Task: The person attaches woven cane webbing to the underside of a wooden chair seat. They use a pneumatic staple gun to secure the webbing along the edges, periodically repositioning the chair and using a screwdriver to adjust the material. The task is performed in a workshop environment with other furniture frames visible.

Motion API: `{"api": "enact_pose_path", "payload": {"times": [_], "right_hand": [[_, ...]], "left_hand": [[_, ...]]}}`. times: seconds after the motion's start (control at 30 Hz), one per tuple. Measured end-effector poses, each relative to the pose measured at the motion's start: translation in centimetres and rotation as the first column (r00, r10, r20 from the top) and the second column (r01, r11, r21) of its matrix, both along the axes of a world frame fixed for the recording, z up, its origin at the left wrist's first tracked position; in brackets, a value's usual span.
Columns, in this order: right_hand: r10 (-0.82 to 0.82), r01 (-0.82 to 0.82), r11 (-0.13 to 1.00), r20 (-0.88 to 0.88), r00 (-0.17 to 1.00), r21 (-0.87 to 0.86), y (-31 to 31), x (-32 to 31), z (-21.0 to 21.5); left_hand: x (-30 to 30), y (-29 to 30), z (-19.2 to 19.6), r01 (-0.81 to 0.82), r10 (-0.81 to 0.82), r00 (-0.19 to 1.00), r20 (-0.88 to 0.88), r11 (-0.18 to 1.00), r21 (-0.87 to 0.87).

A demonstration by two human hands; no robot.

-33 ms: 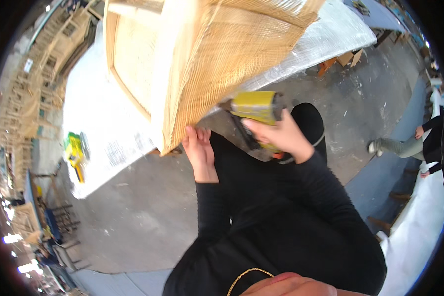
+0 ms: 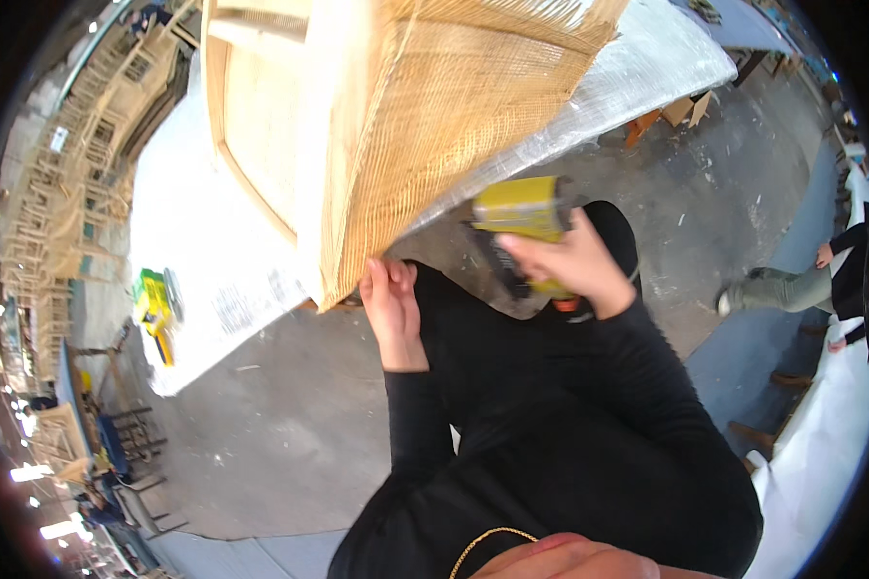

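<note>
A pale wooden furniture frame (image 2: 309,145) stands at the top, with tan woven cane webbing (image 2: 454,116) stretched over its near side. My left hand (image 2: 392,314) is at the webbing's lower edge, its fingers together and closed on that edge; the thumb is hard to see. To the right, my right hand (image 2: 574,261) grips the handle of a yellow and black staple gun (image 2: 517,207), somewhat blurred by motion. The tool's nose points left and is apart from the webbing.
The frame rests on a table wrapped in white plastic (image 2: 193,212). A green and yellow item (image 2: 153,309) lies at its left edge. Stacked wooden chair frames (image 2: 68,212) line the far left. A co-worker's leg (image 2: 777,289) shows at right, beside a white-covered surface (image 2: 830,425).
My right hand has drawn the staple gun a little to the right, away from the webbing edge. My left hand stays at the edge, slightly lower in view.
</note>
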State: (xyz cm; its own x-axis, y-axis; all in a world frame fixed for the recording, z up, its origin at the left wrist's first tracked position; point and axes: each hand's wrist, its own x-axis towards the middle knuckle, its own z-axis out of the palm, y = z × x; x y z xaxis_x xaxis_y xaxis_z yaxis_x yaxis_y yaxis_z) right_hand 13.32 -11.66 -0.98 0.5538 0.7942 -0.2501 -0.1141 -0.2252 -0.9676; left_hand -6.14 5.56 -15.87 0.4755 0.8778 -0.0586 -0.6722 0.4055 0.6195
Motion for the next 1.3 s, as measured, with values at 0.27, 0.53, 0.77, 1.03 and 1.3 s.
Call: {"api": "enact_pose_path", "payload": {"times": [0.27,0.53,0.77,1.03,1.3], "right_hand": [[-0.140,0.399,0.917,0.913,0.382,-0.026,-8.4,25.0,1.4],[-0.190,0.484,0.875,0.937,0.294,0.025,-1.4,44.8,-5.4],[-0.408,0.201,0.790,0.252,0.878,0.579,8.0,27.2,-5.2],[-0.314,0.197,0.829,0.145,0.938,0.524,10.8,34.7,-2.4],[-0.283,0.372,0.763,-0.245,0.927,0.529,5.3,15.8,-6.6]], "left_hand": [[-10.8,-1.8,6.9,-0.020,0.461,0.484,-0.744,0.855,0.518],[1.0,-1.2,15.8,0.090,0.834,0.352,-0.425,0.422,0.902],[4.9,-0.4,15.4,-0.219,0.801,0.459,-0.384,0.521,0.825],[13.4,-0.6,15.5,-0.200,0.854,0.420,-0.306,0.416,0.887],[7.9,-1.0,14.8,0.249,0.877,0.225,-0.424,0.369,0.895]]}}
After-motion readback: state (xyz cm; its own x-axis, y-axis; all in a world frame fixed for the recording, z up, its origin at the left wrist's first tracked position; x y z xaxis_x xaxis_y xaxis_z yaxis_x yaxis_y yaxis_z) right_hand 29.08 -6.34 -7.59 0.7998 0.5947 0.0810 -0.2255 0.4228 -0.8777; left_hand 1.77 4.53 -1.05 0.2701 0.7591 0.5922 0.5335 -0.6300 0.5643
